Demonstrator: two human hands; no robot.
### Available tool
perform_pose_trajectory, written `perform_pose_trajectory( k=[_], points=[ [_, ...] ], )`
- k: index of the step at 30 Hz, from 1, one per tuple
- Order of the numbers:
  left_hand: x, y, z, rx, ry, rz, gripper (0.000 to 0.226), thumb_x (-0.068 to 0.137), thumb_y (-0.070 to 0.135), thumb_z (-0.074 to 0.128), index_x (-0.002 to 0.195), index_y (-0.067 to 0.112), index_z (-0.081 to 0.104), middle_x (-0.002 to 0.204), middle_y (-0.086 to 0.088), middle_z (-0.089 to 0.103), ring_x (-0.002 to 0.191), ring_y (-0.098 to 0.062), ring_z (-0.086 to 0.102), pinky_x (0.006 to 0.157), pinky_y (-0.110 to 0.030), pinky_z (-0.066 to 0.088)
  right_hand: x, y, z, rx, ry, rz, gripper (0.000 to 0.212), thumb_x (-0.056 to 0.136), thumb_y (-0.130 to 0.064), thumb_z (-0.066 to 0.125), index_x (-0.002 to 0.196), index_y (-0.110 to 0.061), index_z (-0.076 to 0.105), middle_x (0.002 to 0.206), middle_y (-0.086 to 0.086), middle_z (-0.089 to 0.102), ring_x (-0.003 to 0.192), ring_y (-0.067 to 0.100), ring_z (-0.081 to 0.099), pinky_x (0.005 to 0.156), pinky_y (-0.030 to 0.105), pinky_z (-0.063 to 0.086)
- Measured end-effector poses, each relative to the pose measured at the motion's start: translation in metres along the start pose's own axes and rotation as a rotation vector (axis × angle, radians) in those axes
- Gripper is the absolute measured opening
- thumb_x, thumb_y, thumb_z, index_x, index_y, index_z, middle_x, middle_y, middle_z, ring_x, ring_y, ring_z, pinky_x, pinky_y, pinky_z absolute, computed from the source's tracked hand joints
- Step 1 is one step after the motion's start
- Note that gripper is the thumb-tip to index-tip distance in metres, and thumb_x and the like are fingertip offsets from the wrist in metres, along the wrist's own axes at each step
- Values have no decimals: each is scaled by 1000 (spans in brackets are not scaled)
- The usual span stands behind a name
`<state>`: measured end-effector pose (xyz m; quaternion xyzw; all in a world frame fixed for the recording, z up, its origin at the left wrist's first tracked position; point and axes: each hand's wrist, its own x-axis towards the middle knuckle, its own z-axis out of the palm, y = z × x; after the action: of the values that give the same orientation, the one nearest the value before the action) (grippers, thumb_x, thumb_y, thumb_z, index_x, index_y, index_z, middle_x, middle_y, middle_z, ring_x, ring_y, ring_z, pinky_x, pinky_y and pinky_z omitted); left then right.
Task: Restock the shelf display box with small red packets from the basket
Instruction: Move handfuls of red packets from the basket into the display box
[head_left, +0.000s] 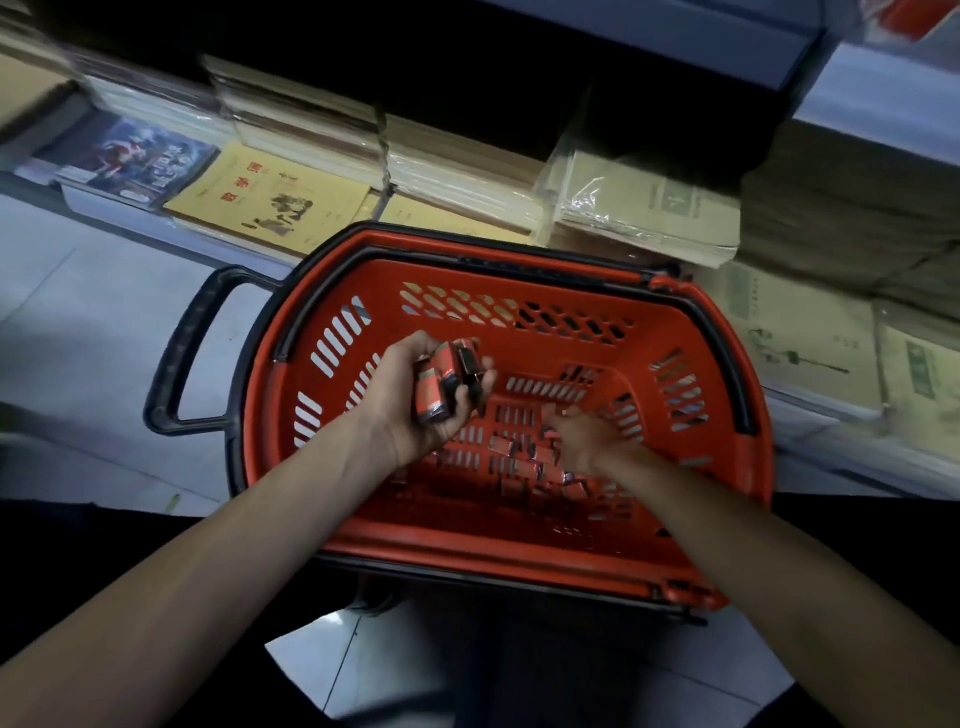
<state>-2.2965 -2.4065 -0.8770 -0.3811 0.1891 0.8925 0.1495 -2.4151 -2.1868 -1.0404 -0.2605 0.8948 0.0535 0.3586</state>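
Observation:
A red plastic basket (691, 364) with black handles stands on the floor in front of me. Several small red packets (524, 460) lie scattered on its bottom. My left hand (415, 395) is palm up above the basket and grips a bunch of red packets (441, 379) in its curled fingers. My right hand (582, 441) reaches down into the basket, its fingers on the loose packets; whether it pinches one is hidden. The shelf display box is not in view.
Stacks of wrapped notebooks (467, 171) and paper pads (644, 208) fill the low shelf behind the basket. A yellow exercise book (265, 197) and a colourful cover (140, 156) lie at the left. The basket's black pull handle (192, 343) sticks out left over pale floor tiles.

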Motion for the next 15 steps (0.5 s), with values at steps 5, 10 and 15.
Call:
perform_pose_trajectory(
  k=[5,10,15],
  points=[
    [10,0,0,30,82,-40,26,92,22,49,96,10,72,108,-15,71,87,-29,76,48,-25,58,23,-10,26,-192,45,-68,59,89,-31,71,142,-12,51,156,15,31,137,36,43,115,42,35],
    [13,-1,-7,36,136,-87,29,91,21,54,86,6,78,111,-18,71,91,-33,75,60,-35,65,38,-8,31,-185,38,-145,47,89,-20,72,134,-15,61,138,12,55,128,30,54,108,36,41],
    [14,-1,-17,34,129,-89,27,92,17,53,110,14,74,133,-18,67,96,-33,74,58,-37,65,44,-2,29,-194,48,-161,35,86,-29,73,120,-19,66,125,4,66,118,26,63,101,35,46]
  ],
)
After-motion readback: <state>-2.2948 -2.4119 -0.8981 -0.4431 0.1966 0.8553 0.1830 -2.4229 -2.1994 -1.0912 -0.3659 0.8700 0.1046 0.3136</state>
